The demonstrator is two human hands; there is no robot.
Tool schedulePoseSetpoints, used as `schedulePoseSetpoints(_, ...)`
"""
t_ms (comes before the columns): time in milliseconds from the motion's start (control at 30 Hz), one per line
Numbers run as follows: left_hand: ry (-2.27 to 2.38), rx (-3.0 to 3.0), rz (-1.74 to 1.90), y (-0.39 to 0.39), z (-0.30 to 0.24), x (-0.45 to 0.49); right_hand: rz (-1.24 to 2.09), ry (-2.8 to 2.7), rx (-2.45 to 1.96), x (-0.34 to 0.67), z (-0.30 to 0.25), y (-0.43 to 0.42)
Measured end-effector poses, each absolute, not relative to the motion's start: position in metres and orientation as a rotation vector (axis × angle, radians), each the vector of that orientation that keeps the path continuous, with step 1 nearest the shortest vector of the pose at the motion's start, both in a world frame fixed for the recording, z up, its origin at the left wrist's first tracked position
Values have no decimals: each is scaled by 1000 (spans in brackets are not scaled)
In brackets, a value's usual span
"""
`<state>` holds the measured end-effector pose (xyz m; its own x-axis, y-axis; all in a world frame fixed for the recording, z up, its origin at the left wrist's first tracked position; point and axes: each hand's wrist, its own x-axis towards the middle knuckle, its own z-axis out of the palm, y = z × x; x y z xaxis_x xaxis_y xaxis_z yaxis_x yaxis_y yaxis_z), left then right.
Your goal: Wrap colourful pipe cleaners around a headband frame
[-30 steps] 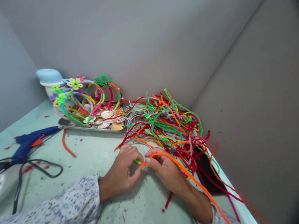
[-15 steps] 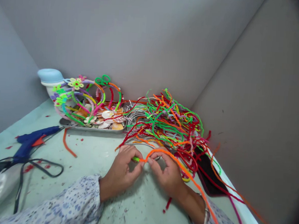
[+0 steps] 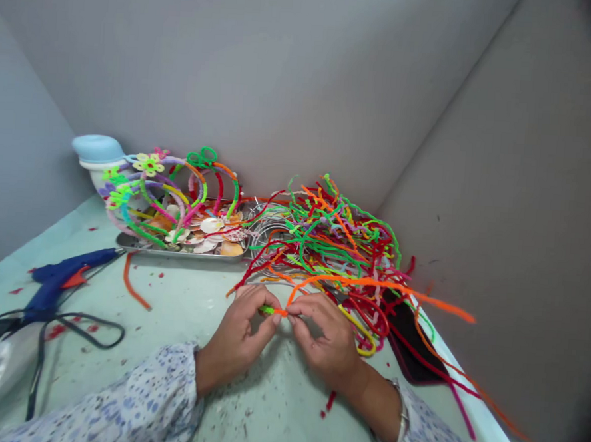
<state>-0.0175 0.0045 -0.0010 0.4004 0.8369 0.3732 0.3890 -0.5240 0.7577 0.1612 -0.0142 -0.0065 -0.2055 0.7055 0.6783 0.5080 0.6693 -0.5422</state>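
Observation:
My left hand [image 3: 243, 321] is closed in a pinch on a thin headband, where a short green-wrapped stretch [image 3: 267, 310] shows between thumb and fingers. Right beside it, my right hand [image 3: 326, 336] pinches an orange pipe cleaner [image 3: 372, 282] at the band. A few orange turns sit close together between the two thumbs. From there the long free end rises over my right hand and stretches out to the right. Most of the band is hidden by my fingers; a thin grey arc shows behind my hands.
Behind lies a tangled heap of colourful pipe cleaners [image 3: 334, 240] beside bare wire hoops [image 3: 269, 229]. A metal tray [image 3: 188, 255] holds shells and wrapped headbands [image 3: 205, 175]. Left are a blue glue gun [image 3: 62, 277], its cord and a blue-lidded container [image 3: 99, 150]. A dark phone-like slab [image 3: 418, 348] lies right.
The orange pipe cleaner's free end has swung from over my right forearm up and away to the right. More orange now sits around the band between my thumbs.

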Motion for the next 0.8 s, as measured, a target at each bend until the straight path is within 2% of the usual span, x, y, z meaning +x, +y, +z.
schedulePoseSetpoints(800,1053,2052,1041,5,-2,-17,205,-1884,-1009,161,-5,-15)
